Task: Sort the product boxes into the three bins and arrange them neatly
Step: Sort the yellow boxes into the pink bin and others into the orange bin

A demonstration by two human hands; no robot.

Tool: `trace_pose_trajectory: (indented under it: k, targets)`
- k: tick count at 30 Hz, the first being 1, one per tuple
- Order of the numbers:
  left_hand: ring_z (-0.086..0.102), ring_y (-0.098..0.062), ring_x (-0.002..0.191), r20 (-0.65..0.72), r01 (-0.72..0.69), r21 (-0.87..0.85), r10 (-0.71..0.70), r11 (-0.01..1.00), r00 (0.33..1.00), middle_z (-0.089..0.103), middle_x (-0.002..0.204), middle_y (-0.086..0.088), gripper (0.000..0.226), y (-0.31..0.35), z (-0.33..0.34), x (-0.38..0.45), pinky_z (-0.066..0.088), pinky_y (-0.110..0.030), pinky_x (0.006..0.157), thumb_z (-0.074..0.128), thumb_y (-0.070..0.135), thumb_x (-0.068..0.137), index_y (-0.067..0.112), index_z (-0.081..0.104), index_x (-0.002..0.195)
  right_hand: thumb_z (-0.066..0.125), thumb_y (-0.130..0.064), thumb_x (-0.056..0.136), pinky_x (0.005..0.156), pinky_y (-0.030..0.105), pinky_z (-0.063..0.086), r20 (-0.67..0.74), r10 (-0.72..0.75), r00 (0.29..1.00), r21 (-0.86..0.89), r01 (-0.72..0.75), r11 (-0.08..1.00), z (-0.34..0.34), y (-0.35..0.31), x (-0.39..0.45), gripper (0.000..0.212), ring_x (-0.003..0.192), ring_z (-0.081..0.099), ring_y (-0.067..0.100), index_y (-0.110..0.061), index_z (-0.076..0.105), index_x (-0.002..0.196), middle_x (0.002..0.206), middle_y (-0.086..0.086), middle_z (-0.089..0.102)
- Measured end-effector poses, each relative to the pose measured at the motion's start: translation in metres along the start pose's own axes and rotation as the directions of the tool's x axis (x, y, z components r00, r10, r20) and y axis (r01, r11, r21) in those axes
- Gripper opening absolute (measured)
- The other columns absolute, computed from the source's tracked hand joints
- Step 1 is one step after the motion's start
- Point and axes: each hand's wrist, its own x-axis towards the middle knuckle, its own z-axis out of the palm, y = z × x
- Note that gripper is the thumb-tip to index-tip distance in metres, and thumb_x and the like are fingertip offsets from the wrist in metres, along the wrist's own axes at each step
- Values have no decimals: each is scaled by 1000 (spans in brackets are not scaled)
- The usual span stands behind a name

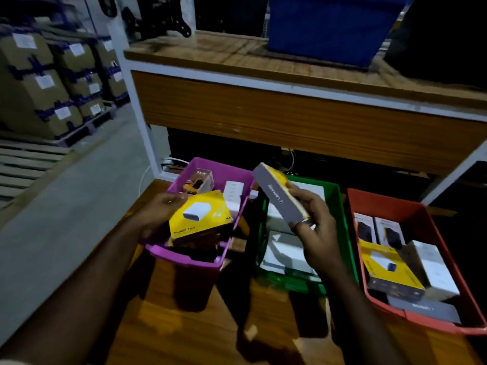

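Observation:
Three bins stand side by side on a wooden table: a purple bin [184,259] on the left, a green bin [340,206] in the middle and a red bin [411,206] on the right. My left hand [158,214] grips a yellow charger box [200,219] tilted over the purple bin. My right hand [316,227] holds a grey and yellow box [282,196] on edge above the green bin. A brown 65W box [200,180] and a white box [233,196] lie in the purple bin. The green bin contains white boxes [286,252]. Yellow, white and dark boxes fill the red bin.
A wooden shelf unit [290,114] with a white frame rises just behind the bins, with a blue crate [329,27] on top. Stacked cardboard cartons [47,83] on a pallet stand far left on the grey floor. The wooden table [210,325] extends toward me.

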Motion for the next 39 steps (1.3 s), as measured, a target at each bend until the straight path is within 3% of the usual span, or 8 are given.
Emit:
trace_pose_trajectory:
  k: [13, 16, 20, 23, 26, 30, 34, 39]
  targets:
    - [70, -36, 74, 87, 103, 168, -119, 980, 989, 65, 110, -20, 24, -44, 16, 28, 59, -39, 58, 64, 10, 96, 10, 63, 119, 59, -6, 79, 101, 65, 49, 130, 78, 989, 126, -94, 988, 63, -2, -16, 59, 140, 54, 28, -21, 61, 136, 150, 2, 58]
    - [53, -29, 128, 367, -170, 702, -146, 692, 919, 46, 150, -9, 86, -32, 23, 30, 53, -38, 98, 81, 41, 80, 20, 39, 151, 56, -2, 73, 99, 59, 53, 125, 107, 986, 142, -124, 982, 70, -6, -18, 63, 137, 56, 26, -21, 64, 133, 148, 4, 59]
    - [23, -32, 150, 406, -322, 880, -203, 348, 891, 16, 167, -4, 120, -36, 22, 28, 31, -41, 118, 84, 42, 76, 32, -1, 161, 56, -2, 76, 89, 36, 58, 140, 136, 981, 219, -165, 962, 80, -15, -22, 56, 126, 64, 17, -22, 66, 128, 144, 2, 62]
    - [62, -28, 124, 293, -69, 693, -192, 717, 937, 44, 154, -9, 82, -44, 19, 34, 52, -47, 103, 68, 56, 87, 43, 23, 154, 56, -4, 81, 98, 42, 57, 164, 132, 978, 226, -168, 960, 85, -16, -22, 53, 133, 60, 19, -23, 66, 130, 145, 2, 61]
    - [75, -13, 92, 322, -91, 611, -143, 786, 936, 61, 134, -1, 55, -66, 5, 42, 62, -37, 73, 69, 59, 85, 46, 46, 134, 60, -11, 80, 100, 55, 55, 208, 130, 969, 213, -174, 961, 90, -11, -22, 52, 136, 58, 21, -20, 66, 131, 146, 1, 60]
    - [66, -20, 114, 345, -99, 384, -44, 918, 937, 57, 137, -3, 55, -45, -3, 30, 61, -31, 80, 67, 33, 95, 38, 44, 144, 65, -33, 77, 104, 50, 52, 270, -22, 963, 88, -2, 996, 91, -9, -16, 54, 137, 57, 17, -20, 66, 130, 143, -6, 60]
    - [65, -39, 116, 240, 73, -136, -39, 988, 970, 71, 124, -10, 50, -12, -19, 24, 53, -49, 85, 49, 64, 94, 27, 69, 122, 73, -32, 69, 108, 50, 43, 437, -180, 881, -138, 264, 955, 102, -4, -3, 70, 142, 48, 19, -26, 63, 138, 146, -6, 59]
    - [65, -27, 122, 305, 5, -74, 18, 997, 952, 73, 123, -7, 40, -12, -33, 13, 48, -47, 109, 76, 23, 89, 14, 65, 127, 77, -42, 80, 124, 58, 22, 645, -157, 748, -373, 487, 790, 139, 2, 21, 87, 158, 25, 27, -25, 41, 157, 168, -3, 36]
